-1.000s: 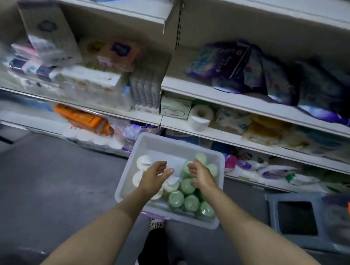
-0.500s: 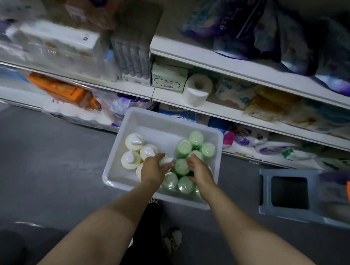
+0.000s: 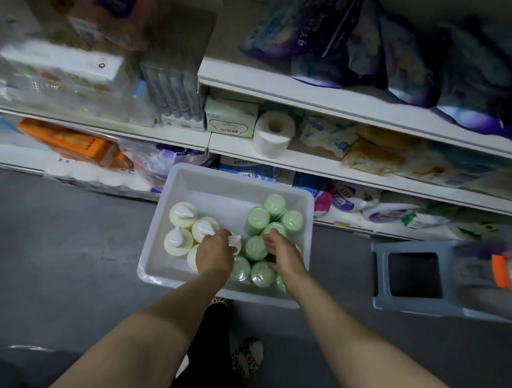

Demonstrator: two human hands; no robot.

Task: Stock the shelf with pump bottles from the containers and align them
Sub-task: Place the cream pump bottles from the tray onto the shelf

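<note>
Your left hand (image 3: 214,254) is reaching down into the white tub (image 3: 220,181) sitting on the grey floor (image 3: 67,258); its grip is curling round the white pump head of a cream pump bottle (image 3: 235,240), fingers closed on it; three more cream pump bottles (image 3: 183,215) are standing upright just to the left of that grip, touching one another; your right hand (image 3: 284,254) is lying beside the left one, over the cluster of green bottles (image 3: 258,217); its fingers are bending down among the green caps, but whether that grip is holding one you cannot tell; green caps are showing ahead of it and beneath it, packed tight against the tub's right wall; beyond both hands the white shelf (image 3: 309,164) is carrying a toilet roll (image 3: 272,134) and a tissue box (image 3: 230,117); a grey stool (image 3: 381,277) is standing well to the right of your right hand
</note>
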